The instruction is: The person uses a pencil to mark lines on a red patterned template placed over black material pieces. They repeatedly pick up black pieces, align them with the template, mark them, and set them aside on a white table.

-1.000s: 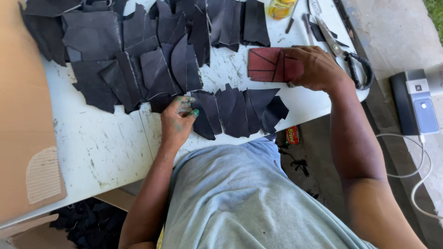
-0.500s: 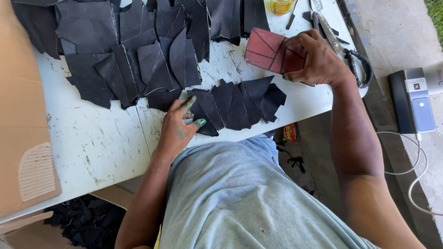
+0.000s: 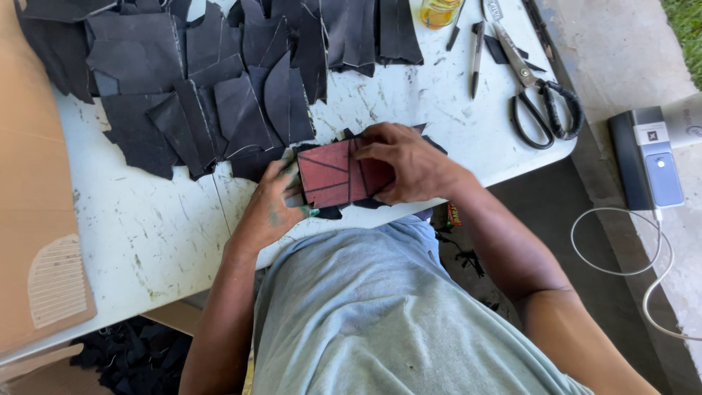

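Observation:
A dark red flat piece (image 3: 333, 174) with black lines drawn on it lies over a row of black leather cutouts (image 3: 344, 212) near the front edge of the white table (image 3: 146, 234). My right hand (image 3: 406, 161) presses on its right side, fingers curled over the top edge. My left hand (image 3: 274, 205), stained green on the fingers, grips its left edge. Many more black leather pieces (image 3: 197, 95) are spread over the far left of the table.
Black-handled scissors (image 3: 537, 99), pens (image 3: 475, 51) and a small yellow jar (image 3: 439, 11) lie at the far right. Brown cardboard (image 3: 36, 241) covers the table's left end. A grey device (image 3: 651, 157) with a white cable (image 3: 621, 227) sits on the ground to the right. Black scraps (image 3: 124, 358) lie under the table.
My right hand has brought the red piece from the far right down onto the black cutouts at the front edge. My left hand has shifted right and taken its left edge.

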